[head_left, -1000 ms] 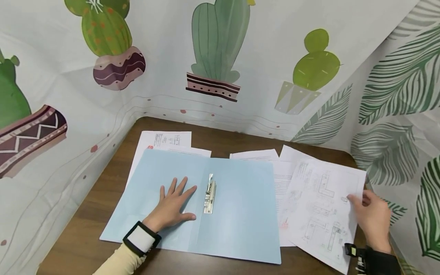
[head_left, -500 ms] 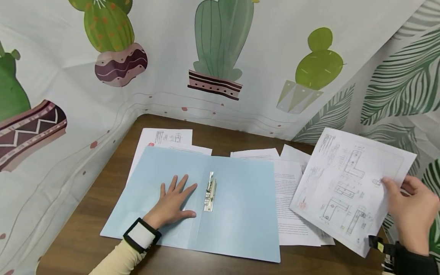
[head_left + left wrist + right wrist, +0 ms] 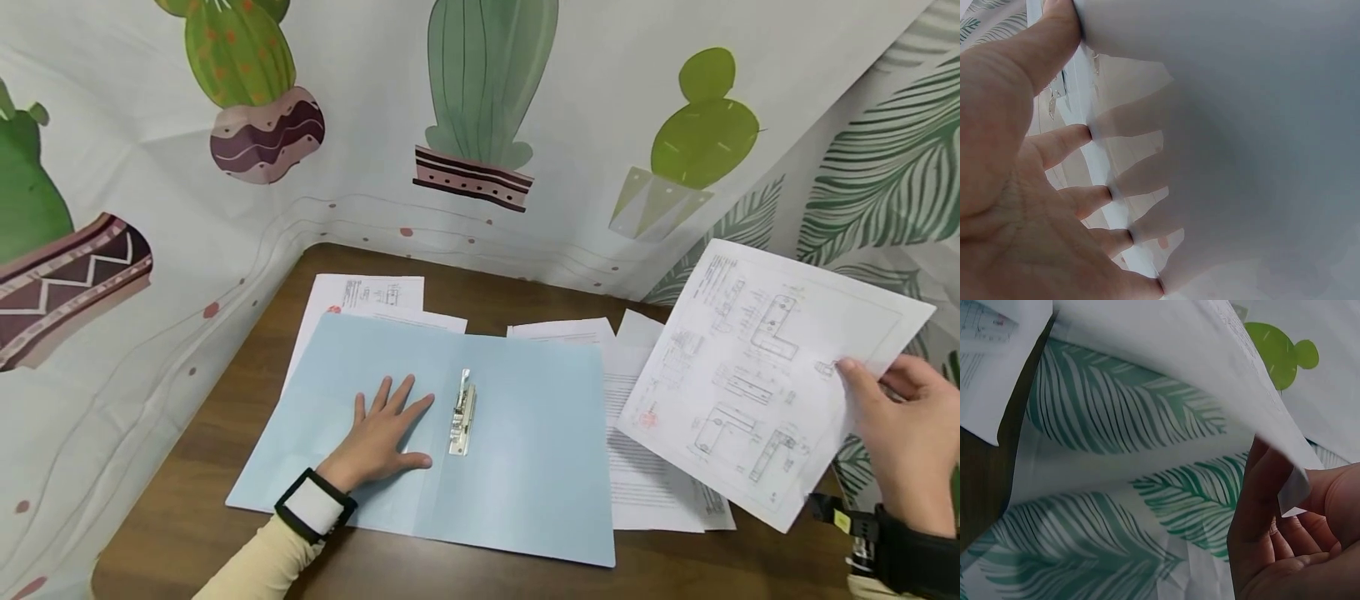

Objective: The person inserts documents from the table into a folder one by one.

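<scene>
A light blue folder (image 3: 536,475) lies spread flat on the table, a metal clip (image 3: 462,414) fixed near its fold. On the folder's left cover rests my left hand (image 3: 381,440), fingers spread; the left wrist view shows its fingertips (image 3: 1100,192) touching the glossy surface. My right hand (image 3: 903,421) pinches the right edge of a paper sheet (image 3: 697,350) printed with technical drawings and a red stamp, thumb on top. In the right wrist view the sheet's edge bends between thumb and fingers, and its underside (image 3: 1166,337) is raised over the hanging cloth.
Printed text pages (image 3: 652,487) lie partly under the folder's right side and below the raised sheet. More papers (image 3: 330,292) stick out from behind the folder at left. The brown wooden table (image 3: 168,492) meets a cactus-print cloth (image 3: 360,108) at the back.
My right hand has lifted the drawing sheet off the pages at right and carried it up and rightward, uncovering text pages. My left hand stays spread on the folder.
</scene>
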`<state>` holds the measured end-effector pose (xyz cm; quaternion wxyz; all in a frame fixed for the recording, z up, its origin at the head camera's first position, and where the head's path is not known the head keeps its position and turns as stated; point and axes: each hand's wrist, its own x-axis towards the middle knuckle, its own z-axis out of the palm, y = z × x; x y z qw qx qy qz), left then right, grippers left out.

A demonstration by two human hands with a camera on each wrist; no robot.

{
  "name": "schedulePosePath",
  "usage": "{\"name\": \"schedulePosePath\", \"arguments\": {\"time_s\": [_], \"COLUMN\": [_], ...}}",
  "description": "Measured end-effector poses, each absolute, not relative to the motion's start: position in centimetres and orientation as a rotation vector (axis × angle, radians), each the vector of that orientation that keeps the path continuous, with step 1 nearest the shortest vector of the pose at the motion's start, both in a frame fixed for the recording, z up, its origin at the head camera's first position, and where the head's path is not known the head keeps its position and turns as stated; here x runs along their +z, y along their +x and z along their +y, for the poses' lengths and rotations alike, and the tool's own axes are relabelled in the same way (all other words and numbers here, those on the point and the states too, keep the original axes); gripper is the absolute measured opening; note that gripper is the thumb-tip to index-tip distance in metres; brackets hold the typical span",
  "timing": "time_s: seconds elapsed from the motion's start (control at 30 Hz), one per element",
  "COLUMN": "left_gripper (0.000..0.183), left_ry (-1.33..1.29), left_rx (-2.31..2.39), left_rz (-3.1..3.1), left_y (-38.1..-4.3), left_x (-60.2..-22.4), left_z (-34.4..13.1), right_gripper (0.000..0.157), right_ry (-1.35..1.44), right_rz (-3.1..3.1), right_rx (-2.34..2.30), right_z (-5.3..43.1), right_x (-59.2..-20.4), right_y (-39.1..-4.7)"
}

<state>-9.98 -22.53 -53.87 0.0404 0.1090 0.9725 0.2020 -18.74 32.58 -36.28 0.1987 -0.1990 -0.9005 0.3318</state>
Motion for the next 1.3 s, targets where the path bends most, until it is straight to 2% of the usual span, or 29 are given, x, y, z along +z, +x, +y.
{"name": "schedulePosePath", "arguments": {"time_s": [0.33,0.47,0.67,0.93,1.3], "left_gripper": [0.094,0.095,0.094,0.095,0.095], "left_ry": [0.331,0.331,0.342,0.287,0.29], "left_rx": [0.601,0.596,0.616,0.607,0.627], "left_rz": [2.978,2.979,2.995,2.94,2.958], "left_y": [-10.1,-10.5,-10.6,-9.2,-9.9], "left_x": [-53.5,-53.2,-53.2,-54.1,-53.8], "left_z": [-22.3,-22.2,-22.3,-22.6,-22.0], "right_gripper": [0.039,0.041,0.044,0.039,0.041], "right_ry": [-0.399,-0.355,-0.277,-0.226,-0.231], "right_rz": [-2.514,-2.563,-2.654,-2.718,-2.776], "right_rx": [1.032,1.121,1.256,1.447,1.631], "right_z": [31.5,30.8,29.6,27.3,23.7], "right_x": [-37.2,-38.0,-40.4,-44.6,-47.2], "right_y": [-19.6,-20.1,-20.0,-18.9,-19.1]}}
